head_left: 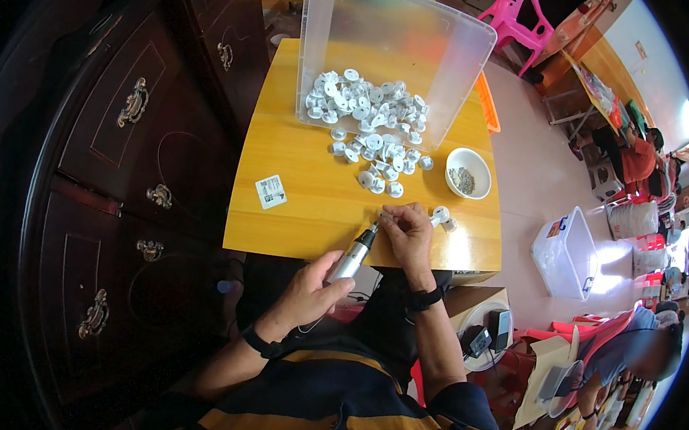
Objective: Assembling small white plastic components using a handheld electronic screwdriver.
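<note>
My left hand [314, 289] is wrapped round the silver body of a corded electric screwdriver [351, 259], whose black nose points up and to the right over the table's near edge. Fingers and thumb of my right hand [409, 232] pinch together at the screwdriver's tip; whatever is between them is too small to make out. Just right of that hand lie a couple of white plastic parts [441, 214]. Beyond the hands, a loose pile of round white plastic parts [380, 158] spreads over the yellow table [296, 227]. A white bowl [482, 162] holds small metal pieces.
A clear plastic bin [397, 27] on its side holds many more white parts. A printed label card [271, 192] lies at left. Dark wooden cabinets [116, 167] flank the table. On the floor at right stands a clear tub [564, 254]; other people work beyond.
</note>
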A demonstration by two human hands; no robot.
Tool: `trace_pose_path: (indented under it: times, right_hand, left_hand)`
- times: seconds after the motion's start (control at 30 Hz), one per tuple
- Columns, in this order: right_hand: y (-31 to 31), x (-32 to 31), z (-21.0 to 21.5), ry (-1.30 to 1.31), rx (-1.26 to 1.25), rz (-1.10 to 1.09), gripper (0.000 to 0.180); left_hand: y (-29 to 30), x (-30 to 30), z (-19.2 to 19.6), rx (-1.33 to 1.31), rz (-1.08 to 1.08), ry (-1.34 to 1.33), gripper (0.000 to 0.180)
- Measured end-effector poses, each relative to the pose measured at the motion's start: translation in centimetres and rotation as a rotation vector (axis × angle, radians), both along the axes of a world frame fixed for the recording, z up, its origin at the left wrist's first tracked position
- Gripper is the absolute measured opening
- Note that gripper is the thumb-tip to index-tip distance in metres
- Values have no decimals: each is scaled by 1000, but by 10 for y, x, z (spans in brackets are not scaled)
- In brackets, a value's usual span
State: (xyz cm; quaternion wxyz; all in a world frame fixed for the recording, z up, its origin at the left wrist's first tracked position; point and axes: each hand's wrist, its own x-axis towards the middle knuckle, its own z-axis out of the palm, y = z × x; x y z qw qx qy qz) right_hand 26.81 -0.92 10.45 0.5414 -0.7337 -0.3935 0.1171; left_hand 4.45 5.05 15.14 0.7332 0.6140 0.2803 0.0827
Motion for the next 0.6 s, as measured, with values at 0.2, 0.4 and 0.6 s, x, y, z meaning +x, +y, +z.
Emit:
trace_pose_path:
  times: [0.2, 0.4, 0.6]
  right_hand:
    - [-2, 1, -3, 14, -8, 12, 14]
    - [-2, 3, -5, 77, 1, 24, 16]
    - [-6, 7, -20, 250, 72, 3, 15]
  left_hand:
    - [3, 2, 3, -28, -30, 8, 48]
    - [3, 3, 0, -74, -39, -11, 46]
    - [1, 4, 15, -243, -62, -12, 46]
